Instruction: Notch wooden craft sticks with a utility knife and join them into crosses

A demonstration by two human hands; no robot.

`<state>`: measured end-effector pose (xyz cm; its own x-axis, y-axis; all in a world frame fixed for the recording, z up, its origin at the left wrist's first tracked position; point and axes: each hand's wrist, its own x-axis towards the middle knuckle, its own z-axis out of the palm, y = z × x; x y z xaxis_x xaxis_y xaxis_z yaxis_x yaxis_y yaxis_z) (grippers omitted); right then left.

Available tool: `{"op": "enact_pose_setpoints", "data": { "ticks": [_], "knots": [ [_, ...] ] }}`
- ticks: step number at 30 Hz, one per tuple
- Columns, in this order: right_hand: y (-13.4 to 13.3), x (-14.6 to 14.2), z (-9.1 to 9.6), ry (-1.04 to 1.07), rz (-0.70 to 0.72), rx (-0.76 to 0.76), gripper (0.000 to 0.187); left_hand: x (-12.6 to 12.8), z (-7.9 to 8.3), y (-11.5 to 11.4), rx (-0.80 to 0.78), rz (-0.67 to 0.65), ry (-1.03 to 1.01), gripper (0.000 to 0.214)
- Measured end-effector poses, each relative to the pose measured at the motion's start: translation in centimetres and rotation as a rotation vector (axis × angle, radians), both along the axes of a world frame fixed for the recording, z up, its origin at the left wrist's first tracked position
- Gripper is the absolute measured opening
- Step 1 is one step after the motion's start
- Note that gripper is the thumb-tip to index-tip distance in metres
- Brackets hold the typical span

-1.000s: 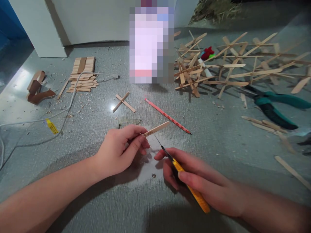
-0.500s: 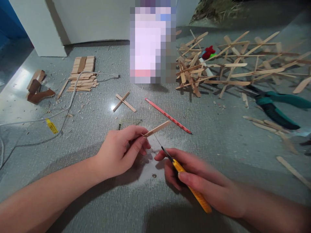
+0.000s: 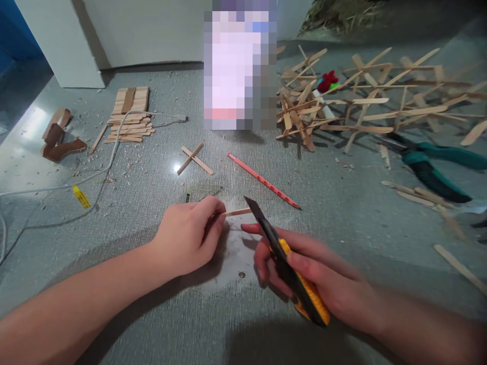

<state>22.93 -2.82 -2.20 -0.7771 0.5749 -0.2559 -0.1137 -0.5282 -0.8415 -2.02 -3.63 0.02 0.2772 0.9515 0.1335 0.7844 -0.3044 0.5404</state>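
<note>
My left hand (image 3: 194,230) pinches one end of a wooden popsicle stick (image 3: 238,212), seen nearly edge-on, just above the grey surface. My right hand (image 3: 308,263) is closed around a yellow and black utility knife (image 3: 287,271). The knife's dark blade points up and to the left, its tip near the free end of the stick; I cannot tell whether they touch. Beyond the hands lie a red pencil (image 3: 264,181) and two popsicle sticks crossed in an X (image 3: 195,158). A clear ruler or set square (image 3: 203,192) is partly behind my left hand.
A stack of popsicle sticks (image 3: 131,116) and a white cable (image 3: 114,157) lie at left, beside brown strips (image 3: 61,137). At right are joined-stick structures (image 3: 365,101), green-handled pliers (image 3: 433,167) and loose sticks (image 3: 422,195). A blurred-out block covers the back middle.
The stick in my left hand has turned from raised and flat-faced to lower and edge-on. The knife has rolled in my right hand, showing its dark side and broad blade.
</note>
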Motion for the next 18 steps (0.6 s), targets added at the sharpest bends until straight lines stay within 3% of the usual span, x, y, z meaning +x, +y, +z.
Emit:
{"op": "enact_pose_setpoints", "data": {
  "ticks": [5, 9, 12, 15, 18],
  "knots": [
    [0.1, -0.2, 0.0, -0.032, -0.004, 0.031, 0.047, -0.2, -0.2, 0.4, 0.113, -0.023, 0.125, 0.017],
    [0.0, -0.3, 0.3, -0.079, -0.076, 0.058, 0.047, -0.1, -0.4, 0.2, 0.082, -0.063, 0.166, 0.020],
    [0.0, -0.2, 0.5, -0.162, -0.112, 0.089, 0.044, -0.2, -0.6, 0.1, 0.147, -0.086, 0.200, 0.026],
    [0.3, -0.3, 0.7, -0.229, -0.213, 0.127, 0.042, -0.6, -0.4, 0.6, 0.245, -0.122, 0.269, 0.032],
    [0.6, -0.5, 0.8, -0.201, -0.327, 0.138, 0.035, -1.0, 0.4, 0.9, 0.231, -0.147, 0.356, 0.034]
  ]
}}
